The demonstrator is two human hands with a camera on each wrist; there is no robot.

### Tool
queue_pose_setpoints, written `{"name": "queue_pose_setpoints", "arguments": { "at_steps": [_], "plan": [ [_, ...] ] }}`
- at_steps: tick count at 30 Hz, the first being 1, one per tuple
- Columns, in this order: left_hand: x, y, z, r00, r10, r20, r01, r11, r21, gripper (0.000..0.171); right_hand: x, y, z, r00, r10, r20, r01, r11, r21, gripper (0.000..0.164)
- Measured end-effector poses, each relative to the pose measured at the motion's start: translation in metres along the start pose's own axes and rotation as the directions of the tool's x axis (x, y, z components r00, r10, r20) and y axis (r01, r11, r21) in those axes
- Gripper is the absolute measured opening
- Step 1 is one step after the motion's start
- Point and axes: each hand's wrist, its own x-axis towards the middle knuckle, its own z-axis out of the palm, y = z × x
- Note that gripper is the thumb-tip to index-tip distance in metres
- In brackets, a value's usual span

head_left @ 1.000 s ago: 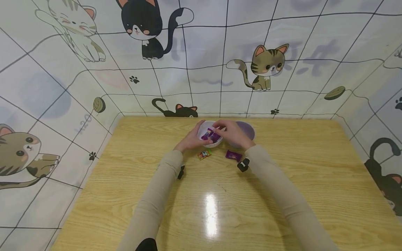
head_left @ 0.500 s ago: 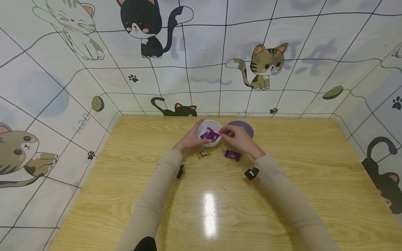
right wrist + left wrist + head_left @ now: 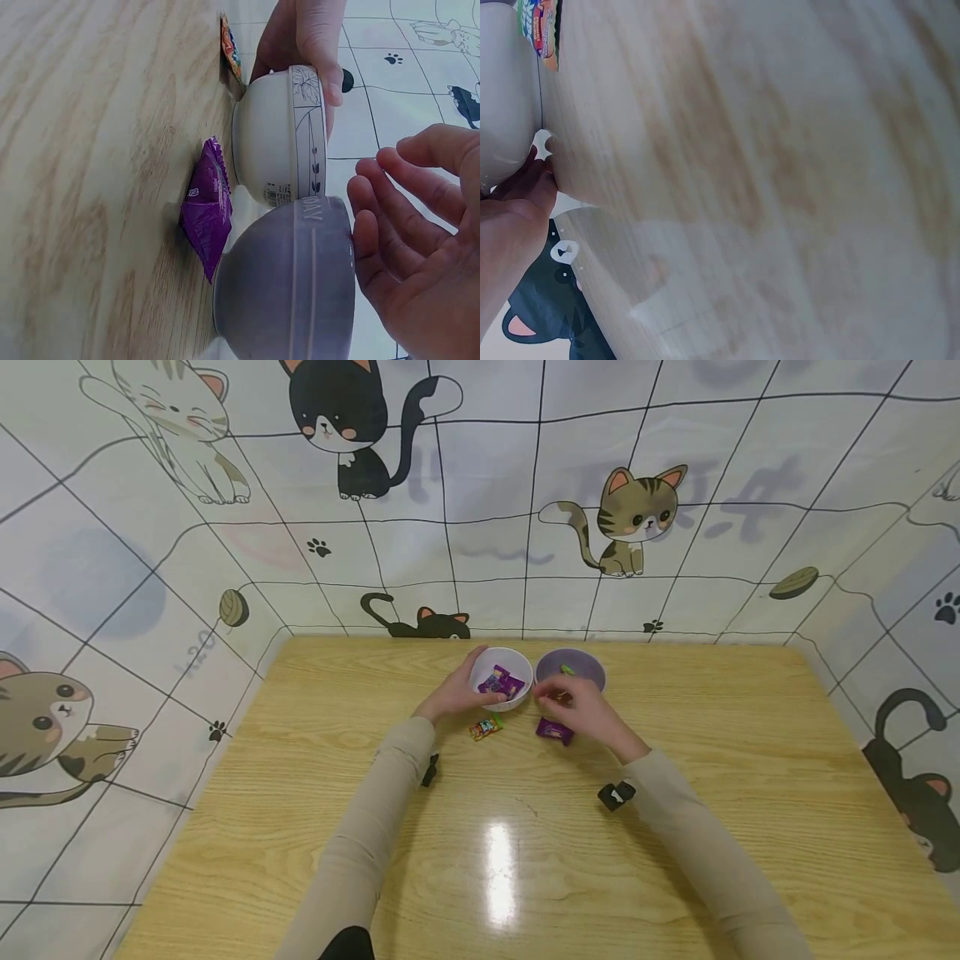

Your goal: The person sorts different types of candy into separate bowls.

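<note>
My left hand (image 3: 455,691) grips the white bowl (image 3: 480,670), thumb over the near rim. Several purple-wrapped candies (image 3: 501,682) lie inside that bowl. Right beside it stands the purple bowl (image 3: 289,277), where a bit of green wrapper (image 3: 567,669) shows inside. My right hand (image 3: 424,225) hovers at this bowl's near rim, its fingers loosely bent and nothing between thumb and fingertips. Part of the bowl's inside is hidden behind the hand in the head view. On the table, a purple candy (image 3: 206,204) lies before the purple bowl.
A green-and-orange candy packet (image 3: 486,728) lies on the wooden table (image 3: 337,693) in front of the white bowl. Behind the table's far edge rises a backdrop (image 3: 495,552) printed with cats, which also covers both sides.
My right hand has drawn out of the white bowl and moved right, over to the purple bowl. Green wrapper now shows there. The left hand stays on the white bowl.
</note>
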Motion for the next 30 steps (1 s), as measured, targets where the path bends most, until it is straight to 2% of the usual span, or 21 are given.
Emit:
{"name": "queue_pose_setpoints", "arguments": {
  "at_steps": [13,22,30],
  "plan": [
    [0.001,-0.004,0.002,1.000,0.016,0.004,-0.016,1.000,-0.008,0.104,-0.021,-0.001,0.000,1.000,-0.027,0.008,0.027,0.999,-0.031,0.015],
    [0.000,-0.002,0.001,1.000,0.000,0.002,0.000,1.000,-0.016,0.104,-0.033,0.004,0.001,0.998,-0.006,0.058,0.006,1.000,0.002,0.017],
    [0.000,-0.002,0.001,1.000,-0.004,0.003,0.004,1.000,-0.017,0.105,-0.040,0.012,0.005,0.997,-0.011,0.079,0.013,0.999,-0.030,0.020]
  ]
}}
